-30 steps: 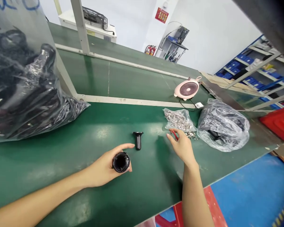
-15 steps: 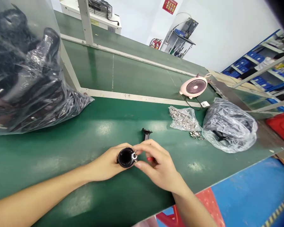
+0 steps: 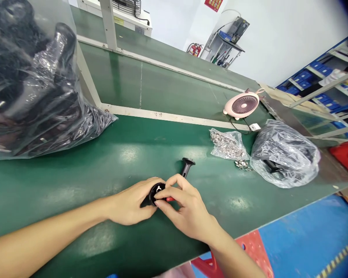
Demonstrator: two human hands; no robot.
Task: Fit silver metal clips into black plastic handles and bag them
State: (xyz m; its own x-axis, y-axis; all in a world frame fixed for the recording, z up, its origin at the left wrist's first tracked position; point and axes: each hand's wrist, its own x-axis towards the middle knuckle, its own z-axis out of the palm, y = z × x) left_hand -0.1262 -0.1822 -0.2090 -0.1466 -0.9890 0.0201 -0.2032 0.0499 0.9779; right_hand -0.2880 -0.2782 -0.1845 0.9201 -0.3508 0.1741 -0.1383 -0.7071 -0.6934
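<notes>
- Black plastic tube part (image 3: 156, 194) sits between the two hands above the near side of the green workbench (image 3: 75, 173), its round open end facing up and its narrow end poking out past the left hand.
- Small silver ring (image 3: 159, 188) shows at the rim of that round end, partly hidden by the fingers.
- Left hand (image 3: 130, 201) is closed around the tube part, fingers wrapped firmly against its side.
- Right hand (image 3: 185, 208) is curled in a close pinch over the same end, its fingertips (image 3: 159, 203) touching the tube part.
- Red-handled tool (image 3: 169, 199) is tucked in the right hand; only a short red stretch shows, so its kind is hidden.
- Second black flared part (image 3: 187, 166) lies on the bench just beyond the right hand, apart from it.
- Clear bag of silver metal pieces (image 3: 227, 144) lies farther right, with a few loose silver pieces (image 3: 242, 165) beside it.
- Clear plastic bag of black parts (image 3: 284, 156) sits just right of those — a much larger bulging bag of black parts (image 3: 31, 85) fills the bench's left side.
- Pink desk fan (image 3: 242, 105) stands beyond the bench's pale divider rail (image 3: 162, 114), near the far right.
</notes>
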